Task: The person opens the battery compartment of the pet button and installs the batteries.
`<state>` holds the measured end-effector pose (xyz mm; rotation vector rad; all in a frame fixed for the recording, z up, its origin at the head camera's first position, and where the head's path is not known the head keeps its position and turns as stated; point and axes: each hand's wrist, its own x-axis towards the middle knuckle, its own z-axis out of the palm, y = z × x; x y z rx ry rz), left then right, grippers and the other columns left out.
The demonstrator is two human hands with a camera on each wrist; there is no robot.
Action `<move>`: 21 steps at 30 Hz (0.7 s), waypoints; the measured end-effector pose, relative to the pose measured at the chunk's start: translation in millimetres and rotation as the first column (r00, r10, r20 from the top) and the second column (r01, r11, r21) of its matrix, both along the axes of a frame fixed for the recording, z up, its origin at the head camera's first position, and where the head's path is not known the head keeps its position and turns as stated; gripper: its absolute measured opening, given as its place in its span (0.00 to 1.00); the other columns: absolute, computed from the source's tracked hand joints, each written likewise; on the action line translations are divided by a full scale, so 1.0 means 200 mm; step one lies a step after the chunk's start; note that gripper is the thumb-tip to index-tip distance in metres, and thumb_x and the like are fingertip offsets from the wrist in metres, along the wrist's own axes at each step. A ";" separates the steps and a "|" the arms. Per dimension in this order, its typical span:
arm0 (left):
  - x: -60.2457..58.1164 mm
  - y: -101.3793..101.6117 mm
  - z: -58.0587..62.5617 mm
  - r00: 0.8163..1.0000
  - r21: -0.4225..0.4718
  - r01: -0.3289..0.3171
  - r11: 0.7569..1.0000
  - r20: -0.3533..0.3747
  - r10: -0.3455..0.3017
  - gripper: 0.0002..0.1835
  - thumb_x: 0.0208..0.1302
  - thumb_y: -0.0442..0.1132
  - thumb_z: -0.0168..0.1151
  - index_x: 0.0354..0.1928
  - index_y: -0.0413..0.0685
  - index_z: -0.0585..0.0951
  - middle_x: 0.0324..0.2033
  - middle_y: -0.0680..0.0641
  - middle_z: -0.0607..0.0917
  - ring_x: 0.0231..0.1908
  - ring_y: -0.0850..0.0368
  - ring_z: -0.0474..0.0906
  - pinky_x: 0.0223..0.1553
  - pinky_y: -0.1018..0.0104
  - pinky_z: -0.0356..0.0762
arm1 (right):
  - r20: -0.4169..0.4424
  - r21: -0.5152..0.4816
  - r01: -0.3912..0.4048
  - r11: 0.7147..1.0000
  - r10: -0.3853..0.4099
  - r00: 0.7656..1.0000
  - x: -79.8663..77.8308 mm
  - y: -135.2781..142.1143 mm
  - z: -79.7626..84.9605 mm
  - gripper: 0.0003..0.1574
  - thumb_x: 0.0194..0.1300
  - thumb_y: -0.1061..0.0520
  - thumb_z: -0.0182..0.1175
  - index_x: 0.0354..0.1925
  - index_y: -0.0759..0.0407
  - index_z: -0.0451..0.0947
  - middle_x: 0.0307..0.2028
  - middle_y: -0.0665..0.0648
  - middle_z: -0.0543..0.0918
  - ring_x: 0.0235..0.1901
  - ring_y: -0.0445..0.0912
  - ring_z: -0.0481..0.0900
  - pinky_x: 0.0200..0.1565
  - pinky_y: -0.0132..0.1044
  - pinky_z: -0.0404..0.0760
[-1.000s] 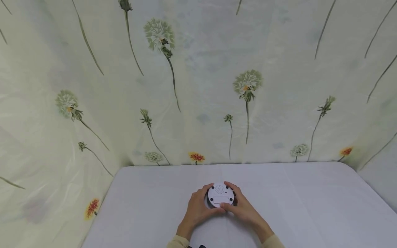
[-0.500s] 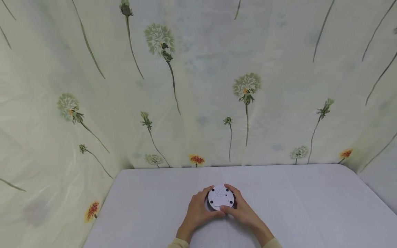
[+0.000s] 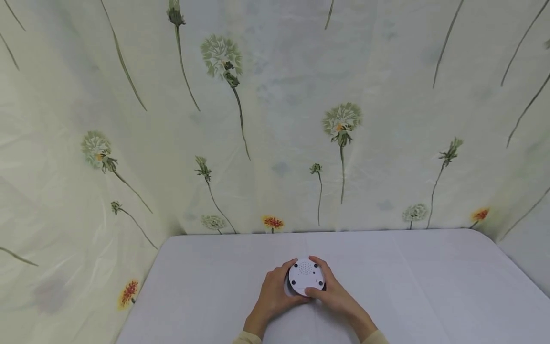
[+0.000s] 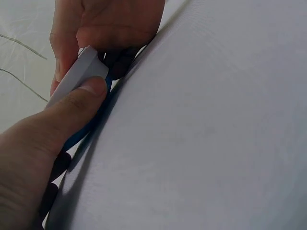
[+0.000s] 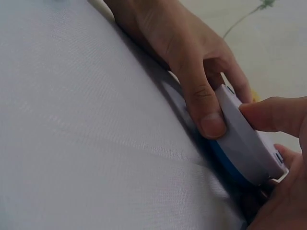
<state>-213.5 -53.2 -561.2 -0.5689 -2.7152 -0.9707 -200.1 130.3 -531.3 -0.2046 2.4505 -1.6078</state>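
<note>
A round white device (image 3: 306, 276) with a blue lower part lies between both hands in the head view. Its upward face carries a cluster of speaker holes and several small black feet. The left hand (image 3: 273, 288) grips its left side, fingers along the far left edge and thumb at the near edge. From the right, the right hand (image 3: 336, 292) holds it, thumb on the near part of the white face. In the left wrist view, the left thumb (image 4: 79, 103) presses the white side wall. The blue part (image 5: 225, 165) sits close over the cloth in the right wrist view.
A white cloth (image 3: 408, 282) covers the table under the hands. Behind it hangs a pale curtain (image 3: 279, 119) printed with dandelions, which also runs along the left side. The table's far edge meets the curtain.
The head view has tilted up slightly, so the scene sits a little lower. Both hands keep hold of the round white device, with the right thumb still on its near part.
</note>
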 end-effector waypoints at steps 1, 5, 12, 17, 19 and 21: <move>0.00 0.00 0.00 1.000 -0.002 -0.001 1.000 0.000 0.001 0.50 0.31 0.72 0.62 0.62 0.68 0.59 0.49 0.57 0.77 0.46 0.64 0.71 0.48 0.61 0.66 | -0.003 0.003 0.002 1.000 -0.002 1.000 0.00 0.00 0.00 0.50 0.47 0.48 0.66 0.64 0.36 0.49 0.65 0.57 0.56 0.64 0.55 0.54 0.59 0.59 0.52; 0.00 0.02 0.00 1.000 -0.001 0.001 1.000 0.005 -0.001 0.50 0.31 0.72 0.61 0.62 0.69 0.59 0.49 0.58 0.77 0.45 0.64 0.71 0.48 0.61 0.66 | -0.029 0.018 0.008 1.000 -0.007 1.000 0.01 0.02 0.00 0.50 0.48 0.48 0.65 0.64 0.37 0.49 0.65 0.57 0.55 0.64 0.56 0.53 0.59 0.60 0.52; 0.01 0.01 0.00 0.997 -0.009 0.044 0.999 -0.062 -0.045 0.48 0.33 0.73 0.58 0.62 0.69 0.59 0.51 0.61 0.75 0.45 0.67 0.72 0.50 0.61 0.64 | -0.072 0.043 0.019 0.999 -0.016 0.997 0.07 0.03 -0.03 0.51 0.50 0.43 0.63 0.65 0.34 0.44 0.66 0.53 0.53 0.65 0.53 0.52 0.60 0.58 0.52; 0.01 -0.01 -0.01 0.996 -0.015 0.046 0.999 -0.077 -0.047 0.49 0.33 0.73 0.58 0.63 0.70 0.57 0.54 0.62 0.73 0.48 0.68 0.71 0.52 0.62 0.62 | -0.077 0.038 0.019 0.999 -0.016 0.997 0.09 0.01 -0.03 0.51 0.50 0.39 0.61 0.65 0.30 0.43 0.67 0.49 0.51 0.66 0.51 0.49 0.61 0.57 0.49; 0.01 -0.01 -0.01 0.997 -0.020 0.050 0.999 -0.066 -0.051 0.49 0.33 0.74 0.57 0.63 0.70 0.57 0.54 0.62 0.73 0.48 0.68 0.71 0.52 0.62 0.62 | -0.076 0.038 0.024 0.999 -0.021 0.997 0.09 0.01 -0.03 0.51 0.50 0.38 0.61 0.65 0.30 0.42 0.67 0.49 0.50 0.67 0.51 0.48 0.62 0.57 0.48; 0.01 -0.01 0.00 0.997 -0.017 0.056 0.998 -0.053 -0.057 0.49 0.33 0.73 0.58 0.62 0.70 0.58 0.54 0.62 0.73 0.48 0.68 0.71 0.53 0.61 0.62 | -0.079 0.046 0.026 0.999 -0.022 0.997 0.09 0.02 -0.04 0.51 0.50 0.37 0.60 0.65 0.30 0.42 0.67 0.49 0.50 0.67 0.51 0.47 0.62 0.57 0.48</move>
